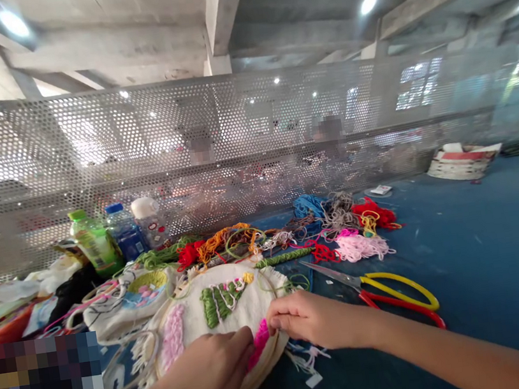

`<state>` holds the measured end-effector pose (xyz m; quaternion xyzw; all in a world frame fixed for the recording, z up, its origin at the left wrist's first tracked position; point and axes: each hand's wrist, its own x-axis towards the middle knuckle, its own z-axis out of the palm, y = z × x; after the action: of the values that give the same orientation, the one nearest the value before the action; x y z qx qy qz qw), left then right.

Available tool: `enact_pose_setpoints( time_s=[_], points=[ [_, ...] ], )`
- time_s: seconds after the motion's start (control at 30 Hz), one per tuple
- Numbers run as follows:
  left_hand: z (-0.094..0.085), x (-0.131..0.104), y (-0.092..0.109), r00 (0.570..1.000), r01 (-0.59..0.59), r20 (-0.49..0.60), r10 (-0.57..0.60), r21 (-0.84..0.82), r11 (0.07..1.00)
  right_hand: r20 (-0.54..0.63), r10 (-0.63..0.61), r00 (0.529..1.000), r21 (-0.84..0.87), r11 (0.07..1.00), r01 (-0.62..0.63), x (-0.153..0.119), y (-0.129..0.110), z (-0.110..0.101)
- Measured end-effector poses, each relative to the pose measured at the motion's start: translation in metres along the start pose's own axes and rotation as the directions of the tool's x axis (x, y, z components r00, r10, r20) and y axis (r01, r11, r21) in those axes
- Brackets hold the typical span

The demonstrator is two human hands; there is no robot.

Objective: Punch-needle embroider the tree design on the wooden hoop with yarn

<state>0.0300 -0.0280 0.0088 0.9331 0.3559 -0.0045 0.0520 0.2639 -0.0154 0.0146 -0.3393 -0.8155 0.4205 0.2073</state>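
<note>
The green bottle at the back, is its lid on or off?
On: a green cap sits on top of the green bottle.

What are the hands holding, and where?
Left hand and right hand are at the magenta stitching on the hooped cloth; any actual grip cannot be told.
</note>
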Motion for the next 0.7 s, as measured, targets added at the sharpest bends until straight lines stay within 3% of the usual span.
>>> enact_pose_setpoints(
  time_s=[0.2,0.43,0.6,0.7],
  points=[
    [-0.002,0.0,0.004,0.998,0.063,0.032,-0.061,-0.048,0.997,-0.048,-0.027,0.998,-0.044,0.999,0.025,-0.004,0.004,0.007],
    [-0.004,0.002,0.012,0.965,0.263,0.032,-0.261,-0.17,0.95,-0.132,-0.1,0.986,-0.081,0.993,0.09,-0.005,0.007,0.018],
    [0.001,0.0,0.016,0.974,0.228,0.05,-0.223,-0.219,0.949,-0.131,-0.128,0.983,-0.126,0.986,0.111,-0.006,0.003,0.03],
    [0.001,0.001,0.017,0.977,0.212,0.027,-0.211,-0.208,0.955,-0.125,-0.076,0.989,-0.113,0.992,0.062,-0.003,0.004,0.025]
  ],
)
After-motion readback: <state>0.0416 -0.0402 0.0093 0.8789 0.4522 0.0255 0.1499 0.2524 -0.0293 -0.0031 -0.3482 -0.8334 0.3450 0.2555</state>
